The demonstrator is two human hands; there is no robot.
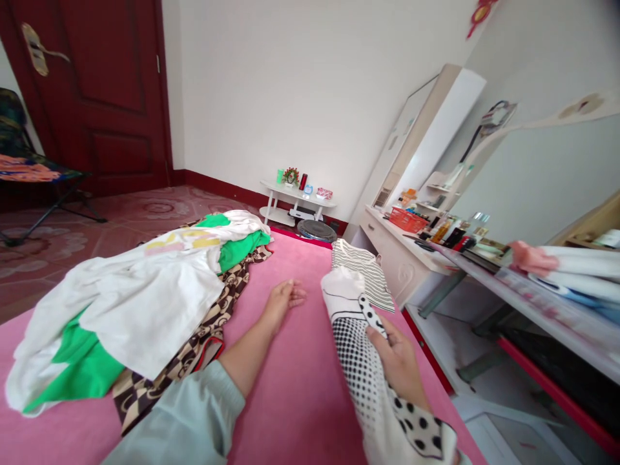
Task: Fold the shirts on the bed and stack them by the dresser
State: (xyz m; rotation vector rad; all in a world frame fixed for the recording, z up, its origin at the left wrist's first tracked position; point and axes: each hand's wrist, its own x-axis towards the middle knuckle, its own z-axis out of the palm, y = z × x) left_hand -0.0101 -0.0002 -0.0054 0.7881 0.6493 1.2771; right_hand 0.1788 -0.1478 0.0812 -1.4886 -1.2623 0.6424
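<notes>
A white garment with black polka dots [361, 368] hangs from my right hand [400, 361], whose fingers pinch its dotted edge. The cloth partly covers my right forearm. Over the pink bedspread [283, 400], my left hand [282, 303] is empty, its fingers loosely apart. Left of that hand lies a heap of clothes: a white and green garment [159, 278] on top of a brown checkered one [235, 287]. Beyond the dotted garment, a black-and-white striped top [361, 268] lies flat near the bed's right edge.
A dressing table [385, 232] with a red basket [407, 219] and bottles stands at the right, near a glass-topped desk [489, 284]. A small white stand [295, 194] is against the far wall. A folding chair [39, 171] stands left, by the red door [97, 90].
</notes>
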